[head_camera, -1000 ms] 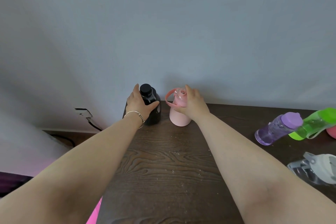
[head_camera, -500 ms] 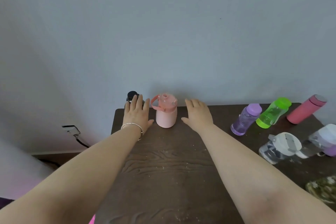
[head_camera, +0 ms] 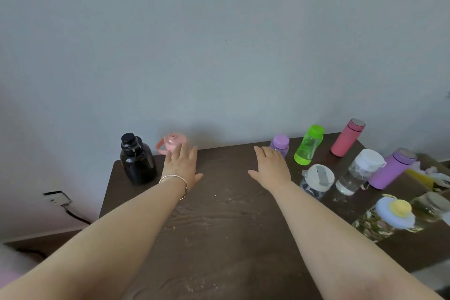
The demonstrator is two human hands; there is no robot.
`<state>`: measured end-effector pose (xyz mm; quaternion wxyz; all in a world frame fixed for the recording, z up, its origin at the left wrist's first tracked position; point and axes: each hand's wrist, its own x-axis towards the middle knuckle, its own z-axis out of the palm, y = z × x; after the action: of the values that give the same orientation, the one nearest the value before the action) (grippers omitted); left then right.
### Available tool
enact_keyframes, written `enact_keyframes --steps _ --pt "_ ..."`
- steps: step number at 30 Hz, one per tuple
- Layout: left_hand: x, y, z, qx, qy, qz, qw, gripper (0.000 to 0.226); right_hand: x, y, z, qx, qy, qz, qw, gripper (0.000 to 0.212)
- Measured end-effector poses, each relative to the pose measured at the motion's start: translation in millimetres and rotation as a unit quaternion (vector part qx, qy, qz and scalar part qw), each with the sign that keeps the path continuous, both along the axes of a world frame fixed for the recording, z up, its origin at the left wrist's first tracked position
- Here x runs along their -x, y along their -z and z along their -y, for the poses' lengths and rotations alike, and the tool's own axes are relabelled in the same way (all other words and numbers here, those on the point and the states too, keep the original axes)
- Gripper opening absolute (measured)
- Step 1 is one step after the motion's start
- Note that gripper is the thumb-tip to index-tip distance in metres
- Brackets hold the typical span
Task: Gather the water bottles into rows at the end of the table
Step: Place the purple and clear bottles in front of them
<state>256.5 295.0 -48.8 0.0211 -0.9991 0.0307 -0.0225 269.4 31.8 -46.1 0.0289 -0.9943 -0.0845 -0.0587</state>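
Observation:
A black bottle [head_camera: 137,161] and a pink bottle [head_camera: 173,142] stand side by side at the table's far left corner. My left hand [head_camera: 183,165] hovers open in front of the pink bottle, hiding its lower part. My right hand [head_camera: 270,165] is open over the table, just left of a small purple-capped bottle [head_camera: 280,143]. Further right stand a green bottle [head_camera: 309,145], a pink flask [head_camera: 347,137], a purple flask [head_camera: 392,168] and two clear white-lidded bottles [head_camera: 317,179] [head_camera: 359,172].
The dark wooden table [head_camera: 219,214] meets a grey wall. A floral-sleeved bottle with a yellow and blue lid [head_camera: 387,217] and a glass jar [head_camera: 432,204] lie at the right edge. A wall socket with a cable [head_camera: 56,198] sits low at left.
Both hands let go of the black and pink bottles and drew back; my right hand has moved right towards the purple-capped bottle. The view turned right, showing more bottles.

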Motion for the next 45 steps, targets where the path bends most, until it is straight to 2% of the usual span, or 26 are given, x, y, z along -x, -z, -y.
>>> enact_keyframes --steps 9,13,20,27,31,37,45 --pt "16.0 5.3 152.5 0.011 -0.009 -0.022 1.0 0.089 26.4 7.2 145.4 -0.043 0.024 -0.017 0.999 0.079" --pt "22.8 8.2 193.0 0.035 -0.028 -0.039 0.998 0.088 30.2 9.9 189.7 -0.056 0.044 -0.034 0.997 0.083" --pt "2.6 5.5 218.7 0.065 -0.04 -0.039 0.996 0.09 24.1 17.7 216.4 -0.11 0.071 -0.048 0.99 0.079" --pt "-40.9 21.3 238.1 0.134 -0.028 -0.062 0.989 0.094 4.3 39.6 220.5 -0.145 0.11 -0.118 0.976 0.08" --pt "-71.2 35.0 247.3 0.207 -0.036 -0.092 0.973 0.099 -7.0 50.5 215.5 -0.149 0.118 -0.13 0.973 0.077" --pt "-115.2 47.5 263.4 0.337 -0.053 -0.123 0.932 0.101 -17.9 58.7 218.3 -0.166 0.139 -0.123 0.968 0.076" --pt "-139.1 65.6 275.9 0.452 -0.073 -0.118 0.881 0.079 -17.2 65.9 220.2 -0.171 0.136 -0.111 0.969 0.076"
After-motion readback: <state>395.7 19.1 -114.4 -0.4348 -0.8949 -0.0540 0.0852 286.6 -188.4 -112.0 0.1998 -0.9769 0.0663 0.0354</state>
